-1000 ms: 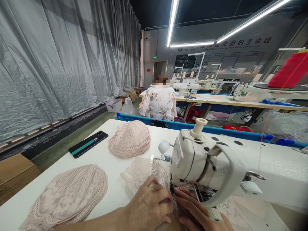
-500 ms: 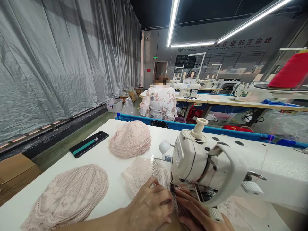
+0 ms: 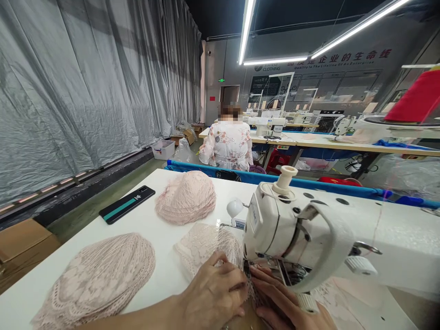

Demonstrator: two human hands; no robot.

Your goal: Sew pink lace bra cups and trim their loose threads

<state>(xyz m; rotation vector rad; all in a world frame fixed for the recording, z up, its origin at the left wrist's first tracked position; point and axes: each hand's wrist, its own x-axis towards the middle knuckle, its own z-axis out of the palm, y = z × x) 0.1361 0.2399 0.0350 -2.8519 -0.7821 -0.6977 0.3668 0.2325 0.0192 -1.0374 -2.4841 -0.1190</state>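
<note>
Hardly anything has shifted since the earlier frames: the left hand (image 3: 216, 291) still rests bent on the pale lace (image 3: 195, 247), just left of the sewing machine (image 3: 292, 229), and the right hand (image 3: 280, 298) reaches under its head. Whether either hand pinches the lace I cannot tell. Two lace piles (image 3: 99, 275) (image 3: 185, 201) and a phone (image 3: 127, 205) lie farther left on the table (image 3: 161, 266).

Pale pink lace (image 3: 197, 243) partly under the sewing machine (image 3: 282, 229)
The lace has a flowery pattern and fine netting, its far part spread out left of the machine – a blunt corner pointing left, the right side rippled into thin lines – while its near part runs beneath the left hand (image 3: 218, 288) to the needle area, where the right hand (image 3: 280, 298) partly hides it
</note>
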